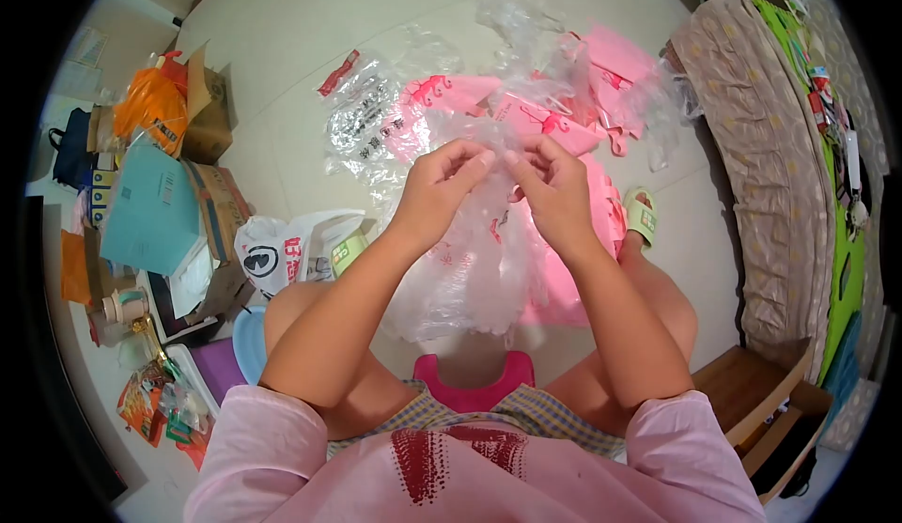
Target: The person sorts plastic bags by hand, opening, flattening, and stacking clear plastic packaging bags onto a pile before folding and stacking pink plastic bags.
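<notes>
Right now, from the head camera, you have both hands raised in front of you over the floor. Your left hand (pixel 442 185) and your right hand (pixel 550 185) each pinch the top edge of one clear plastic bag (pixel 470 269), fingers closed narrow on the film, fingertips nearly meeting; the bag hangs down between your knees, with small red print on it that is too blurred to read.

Behind the bag, a heap of pink garments on pink hangers (pixel 545 114) lies on the floor — too tangled to count — with more crumpled clear bags (pixel 376 109) around it. One of those carries dark printed lines and a red strip at its top edge; none of the writing is legible.

Left of your knee lies one white shopping bag (pixel 282 250) with a round black logo and red characters, not clear enough to read. Further left stand one teal box (pixel 150 208) bearing a small barcode label, brown cardboard boxes (pixel 211 109) and one orange bag (pixel 150 105).

One green slipper (pixel 642 215) shows on your right foot — beside a covered mattress (pixel 766 166). You sit on a pink stool (pixel 474 382).
</notes>
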